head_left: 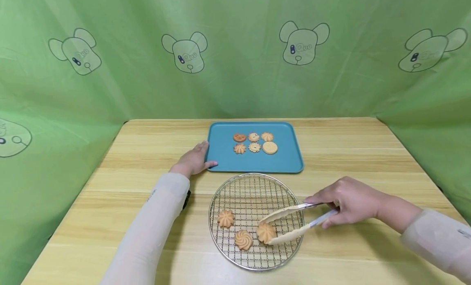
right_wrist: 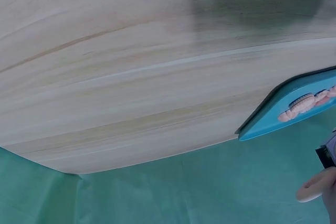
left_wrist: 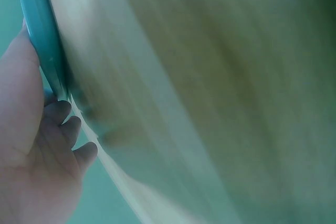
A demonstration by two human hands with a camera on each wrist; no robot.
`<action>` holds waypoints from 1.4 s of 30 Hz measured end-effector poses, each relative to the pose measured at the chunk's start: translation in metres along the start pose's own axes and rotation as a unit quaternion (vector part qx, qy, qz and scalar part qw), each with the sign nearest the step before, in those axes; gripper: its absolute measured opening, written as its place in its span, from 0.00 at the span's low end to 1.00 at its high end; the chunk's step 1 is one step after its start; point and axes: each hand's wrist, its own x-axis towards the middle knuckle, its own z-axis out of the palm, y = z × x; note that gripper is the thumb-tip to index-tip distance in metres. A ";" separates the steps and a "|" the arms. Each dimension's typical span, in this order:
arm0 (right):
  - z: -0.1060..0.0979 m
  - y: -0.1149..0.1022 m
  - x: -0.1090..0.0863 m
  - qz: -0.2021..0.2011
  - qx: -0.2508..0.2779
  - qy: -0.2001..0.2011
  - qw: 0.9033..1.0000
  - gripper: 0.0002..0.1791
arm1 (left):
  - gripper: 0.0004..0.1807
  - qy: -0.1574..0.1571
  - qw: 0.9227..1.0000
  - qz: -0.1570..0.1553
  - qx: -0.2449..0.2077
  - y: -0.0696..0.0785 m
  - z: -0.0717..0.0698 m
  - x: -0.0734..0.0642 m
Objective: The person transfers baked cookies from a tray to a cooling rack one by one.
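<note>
My left hand holds the blue tray at its left edge, thumb over the rim near the front corner and fingers along the outer side. On that tray lie several cookies in two rows. My right hand grips a pair of tongs with pale tips and metal arms. Their spread tips stand on either side of a flower-shaped cookie on the round wire rack. To its left on the rack are a swirled cookie and another flower-shaped cookie.
A wooden table bears the rack in front and the tray directly behind it. Green cloth with printed bear heads hangs behind the table and along both sides. A dark band shows at the left wrist.
</note>
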 end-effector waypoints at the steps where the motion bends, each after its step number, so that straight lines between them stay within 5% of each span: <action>1: 0.000 0.000 0.000 0.001 -0.002 -0.001 1.000 0.32 | 0.50 0.000 1.000 0.000 0.001 0.000 0.000 0.000; 26: -0.003 -0.005 -0.001 0.009 -0.017 -0.034 0.999 0.32 | 0.50 -0.004 1.000 -0.003 0.001 0.000 0.000 0.000; 42: -0.004 -0.004 -0.001 0.001 -0.019 -0.019 1.000 0.36 | 0.50 -0.005 1.000 -0.003 -0.003 0.000 0.001 0.001</action>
